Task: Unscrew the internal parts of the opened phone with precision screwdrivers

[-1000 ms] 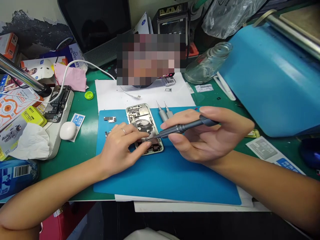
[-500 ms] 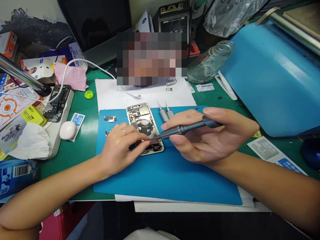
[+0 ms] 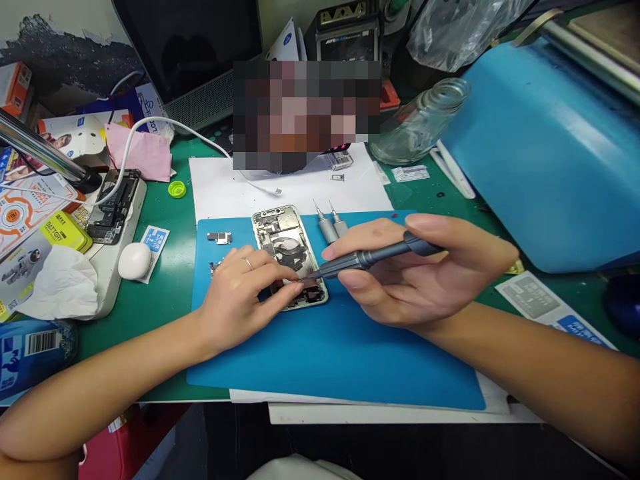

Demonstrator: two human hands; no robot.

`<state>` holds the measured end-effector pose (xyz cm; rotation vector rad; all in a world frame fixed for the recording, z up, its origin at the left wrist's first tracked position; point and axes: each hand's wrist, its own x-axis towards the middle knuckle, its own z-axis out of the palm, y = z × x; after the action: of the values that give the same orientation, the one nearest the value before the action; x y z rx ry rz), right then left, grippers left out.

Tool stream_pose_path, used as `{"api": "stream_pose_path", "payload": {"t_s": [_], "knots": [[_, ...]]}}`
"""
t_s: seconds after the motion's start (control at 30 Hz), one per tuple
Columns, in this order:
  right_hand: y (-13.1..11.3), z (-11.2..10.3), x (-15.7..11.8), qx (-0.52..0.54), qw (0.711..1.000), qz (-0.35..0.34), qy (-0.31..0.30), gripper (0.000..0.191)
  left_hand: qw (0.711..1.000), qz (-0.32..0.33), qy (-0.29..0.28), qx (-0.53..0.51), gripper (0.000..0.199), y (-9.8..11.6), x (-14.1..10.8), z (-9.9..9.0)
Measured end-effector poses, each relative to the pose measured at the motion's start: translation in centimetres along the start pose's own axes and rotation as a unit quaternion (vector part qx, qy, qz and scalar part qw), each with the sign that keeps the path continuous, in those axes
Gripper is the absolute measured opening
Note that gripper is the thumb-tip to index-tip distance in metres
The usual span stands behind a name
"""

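An opened phone frame [image 3: 285,233] with bare inner parts lies on the blue mat [image 3: 330,360]. My right hand [image 3: 420,273] grips a dark screwdriver [image 3: 370,257], its tip pointing left over the lower part of the phone. At that tip, the thumb and forefinger of my left hand [image 3: 250,293] are pinched together; what is between them is too small to make out. Two grey screwdrivers [image 3: 333,227] lie just right of the phone's top. A small metal part [image 3: 220,237] rests on the mat to the left, and another shows partly beside my left hand.
White paper [image 3: 215,187] lies behind the mat, with a white cable [image 3: 175,122] reaching over it. At the left are a white earbud case [image 3: 135,261], a power strip [image 3: 117,267] and boxes. A glass jar [image 3: 420,127] leans at the back right, near a large blue object [image 3: 540,160].
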<state>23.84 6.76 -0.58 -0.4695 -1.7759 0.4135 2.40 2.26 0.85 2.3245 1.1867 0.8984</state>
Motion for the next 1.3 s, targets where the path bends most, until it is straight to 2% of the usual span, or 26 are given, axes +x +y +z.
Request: {"api": "stream_pose_path", "payload": {"t_s": [0.1, 0.3, 0.57, 0.77, 0.93, 1.3], "knots": [[-0.01, -0.04, 0.27, -0.002, 0.998, -0.052, -0.019, 0.073, 1.000, 0.001, -0.006, 0.008, 0.013, -0.04, -0.03, 0.02], [-0.06, -0.01, 0.85, -0.022, 0.996, -0.073, -0.037, 0.072, 1.000, 0.011, -0.004, 0.007, 0.012, -0.15, -0.12, 0.07], [-0.13, 0.17, 0.56, -0.011, 0.998, -0.059, -0.016, 0.071, 1.000, 0.005, -0.006, 0.005, 0.013, -0.11, -0.13, 0.06], [0.09, 0.23, 0.73, 0.002, 0.996, -0.084, -0.022, 0.073, 1.000, 0.012, -0.003, 0.002, 0.012, -0.14, -0.10, 0.06], [0.15, 0.44, 0.55, 0.014, 0.998, -0.059, -0.001, 0.071, 1.000, 0.014, 0.000, 0.001, 0.012, -0.13, -0.08, 0.06], [-0.09, -0.14, 0.70, -0.002, 0.997, -0.057, -0.051, 0.075, 1.000, 0.007, 0.002, -0.009, 0.011, -0.02, -0.08, 0.04]]}}
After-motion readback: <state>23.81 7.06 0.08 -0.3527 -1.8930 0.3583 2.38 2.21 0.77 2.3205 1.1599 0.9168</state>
